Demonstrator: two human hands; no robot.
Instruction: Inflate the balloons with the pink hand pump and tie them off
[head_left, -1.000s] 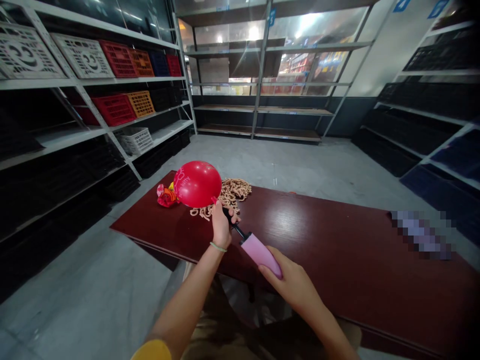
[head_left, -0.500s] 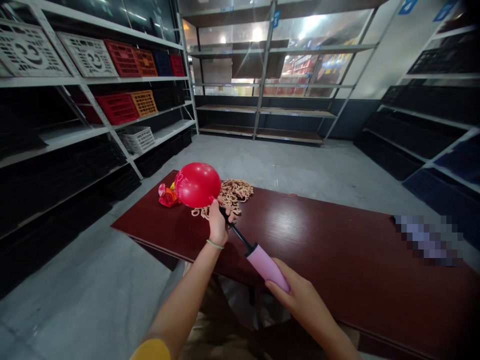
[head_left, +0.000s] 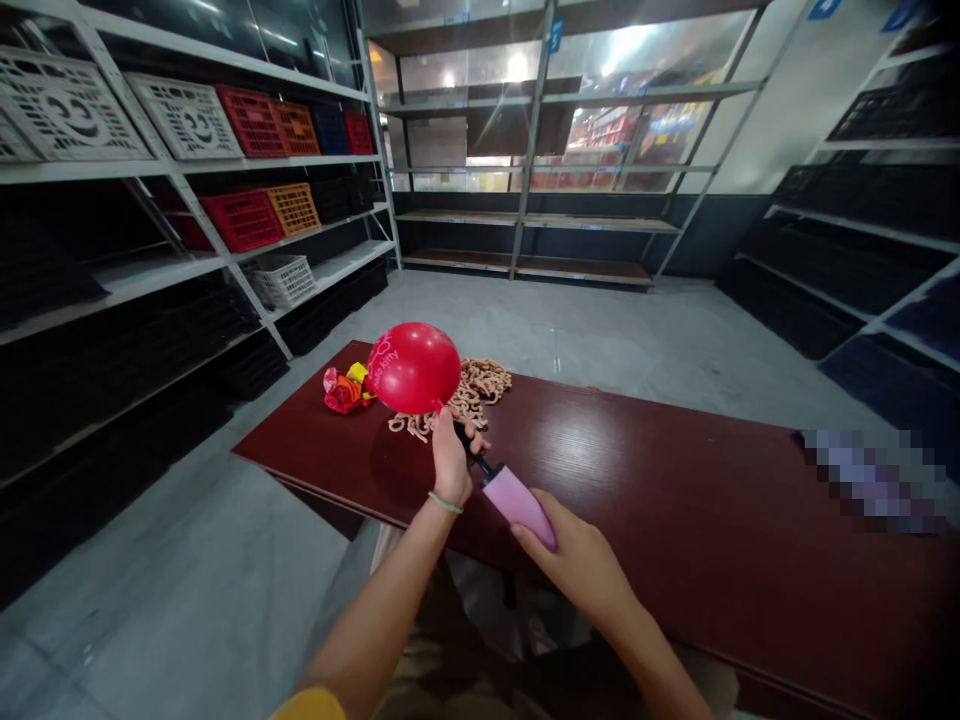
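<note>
A round red balloon (head_left: 415, 367) with printed lettering sits on the tip of a balloon pump (head_left: 519, 506), which has a pink barrel and a black handle end. My left hand (head_left: 453, 460), with a light green band at the wrist, is closed around the black end and the balloon's neck. Wrapped around the pink barrel is my right hand (head_left: 574, 550). Behind the balloon, a pile of tan, looped pieces (head_left: 484, 385) lies on the table, partly hidden. Crumpled red, orange and yellow pieces (head_left: 346, 388), perhaps uninflated balloons, lie to its left.
The dark red-brown table (head_left: 645, 480) spans the front. A pixelated, blurred item (head_left: 862, 480) lies at its right end. Shelving with red crates (head_left: 244, 220) and white crates (head_left: 187, 115) stands at left. Metal racks (head_left: 517, 200) stand behind, and dark crates (head_left: 847, 230) line the right.
My right hand has pushed the pink barrel up toward my left hand, so less of the black rod shows. The balloon and left hand appear slightly further right.
</note>
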